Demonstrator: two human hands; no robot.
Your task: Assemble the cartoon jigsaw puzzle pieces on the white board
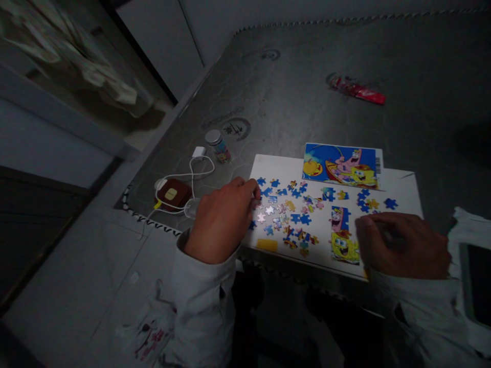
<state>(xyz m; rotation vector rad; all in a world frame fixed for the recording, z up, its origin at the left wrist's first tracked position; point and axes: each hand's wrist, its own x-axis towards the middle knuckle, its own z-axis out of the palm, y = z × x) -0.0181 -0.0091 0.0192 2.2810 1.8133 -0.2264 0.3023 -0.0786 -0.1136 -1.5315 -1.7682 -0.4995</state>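
Note:
My left hand (222, 220) rests at the left edge of a white board (399, 184), fingers curled and pinched at the loose jigsaw pieces (286, 209) scattered there; what it pinches is hidden. My right hand (402, 245) lies curled on the board's right front, fingertips beside a joined patch of cartoon puzzle (342, 237). A colourful cartoon reference picture (341, 166) lies at the board's far edge.
The board sits on a dark grey patterned table (307, 92). Left of it are a small jar (218, 145), a brown square device (172, 194) and a white charger with cable (198, 153). A red wrapper (358, 91) lies far back. Pale floor at left.

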